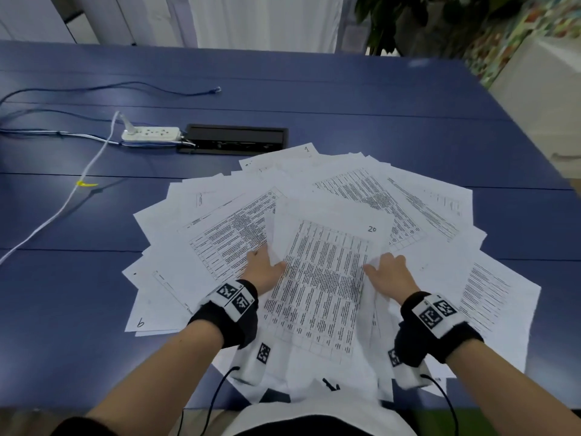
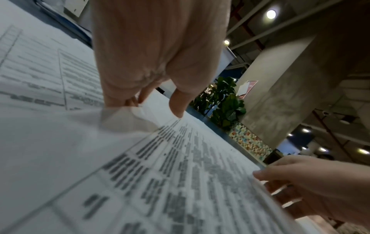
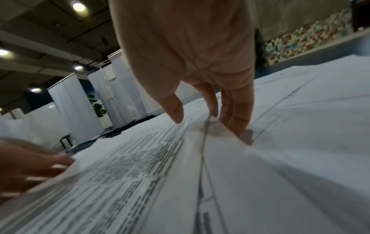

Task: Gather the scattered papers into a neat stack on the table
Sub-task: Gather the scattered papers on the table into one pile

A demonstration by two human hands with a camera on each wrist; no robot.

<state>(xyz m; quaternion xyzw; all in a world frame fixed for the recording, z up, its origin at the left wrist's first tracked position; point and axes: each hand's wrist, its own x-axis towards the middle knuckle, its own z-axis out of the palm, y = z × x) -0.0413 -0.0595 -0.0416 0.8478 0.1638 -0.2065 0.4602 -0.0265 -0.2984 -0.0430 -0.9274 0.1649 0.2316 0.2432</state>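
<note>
- Left hand grasps the left edge of the sheet marked 20: thumb on top, fingers tucked beneath a lifted, crumpled corner.
- Right hand grasps the opposite edge of that sheet, thumb on top, fingers pushed under the paper. How many sheets each hand has caught cannot be told from the wrist views; it appears to be more than one.
- Table: blue top, bearing everything noted below.
- Scattered papers: fanned loosely all around the sheet marked 20, overlapping at many angles, some overhanging the table's near edge. No neat stack formed yet.
- Sheet marked 20: on top of the fan, at its centre, between both hands.
- Cable hatch: beyond the sheet marked 20, just past the fan's far edge.
- Power strip: left of the hatch, well apart from the sheet marked 20.
- Handling, as judged: light, limp, thin sheets that slide readily on one another and crease under a pinch. Best taken at both long edges, mid-length, with flat fingers beneath, then squared by tapping an edge on the table.
</note>
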